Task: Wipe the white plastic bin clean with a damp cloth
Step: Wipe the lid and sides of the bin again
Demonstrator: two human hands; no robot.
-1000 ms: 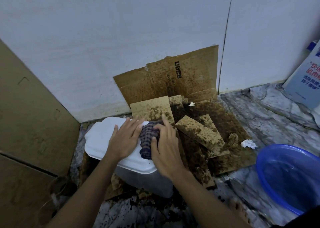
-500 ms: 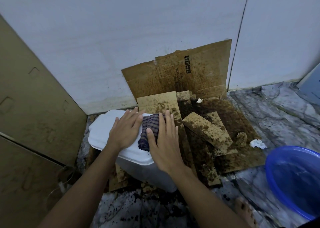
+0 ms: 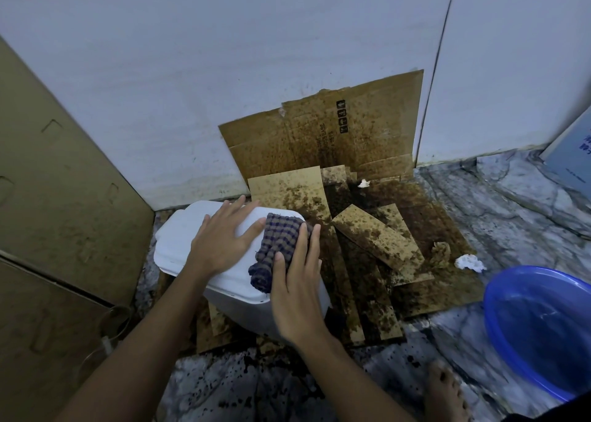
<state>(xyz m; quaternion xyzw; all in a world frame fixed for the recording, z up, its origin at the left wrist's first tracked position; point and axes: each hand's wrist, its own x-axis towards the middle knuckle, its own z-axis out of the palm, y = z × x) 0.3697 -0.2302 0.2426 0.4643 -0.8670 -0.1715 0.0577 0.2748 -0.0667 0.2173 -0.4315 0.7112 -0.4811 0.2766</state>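
White bin [image 3: 179, 239] stands left, on stained cardboard [image 3: 377, 242]. Left hand [image 3: 224, 245] lies flat on its top. Right hand [image 3: 297, 284], fingers straight, presses the cloth [image 3: 276, 242] down. Risk: cloth overruns the right edge, picking up grime.

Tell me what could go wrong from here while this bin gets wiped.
1. The cloth under the right hand lies at the lid's right edge, next to the stained cardboard. A long stroke could pick up grime and smear it onto the white bin.
2. The bin stands on loose cardboard pieces, steadied only by the flat left hand. Hard pressing might shift or tip it.
3. The bare foot is near dark spatters on the floor and could slip.
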